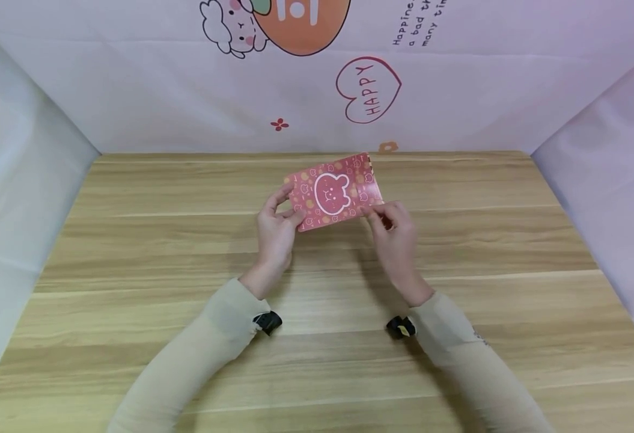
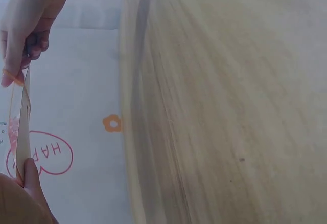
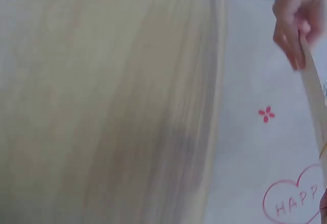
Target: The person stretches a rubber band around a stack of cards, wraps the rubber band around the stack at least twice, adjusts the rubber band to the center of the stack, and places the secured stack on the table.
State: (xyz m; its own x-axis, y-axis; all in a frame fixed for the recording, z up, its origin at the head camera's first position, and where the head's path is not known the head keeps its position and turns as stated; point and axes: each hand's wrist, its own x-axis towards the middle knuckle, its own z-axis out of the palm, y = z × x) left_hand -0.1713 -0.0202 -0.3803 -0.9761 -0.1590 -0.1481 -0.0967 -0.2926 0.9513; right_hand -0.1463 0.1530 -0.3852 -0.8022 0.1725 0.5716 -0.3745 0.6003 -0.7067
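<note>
A flat pink packet (image 1: 332,192) with a white-outlined bear face is held tilted above the table, its right end higher. My left hand (image 1: 277,231) grips its left end, thumb on the printed front. At the lower right corner, my right hand (image 1: 395,237) pinches the edge between thumb and fingers. Seen almost edge-on in the left wrist view, the packet (image 2: 23,132) has a pale back and a thin orange edge near the right fingers. What is inside is hidden.
The wooden table (image 1: 317,361) spreads beneath both arms. White cloth (image 1: 187,102) with printed drawings stands behind it, and plain white cloth (image 1: 14,156) flanks the sides. A dark device (image 1: 268,323) sits on the left wrist, another (image 1: 400,327) on the right.
</note>
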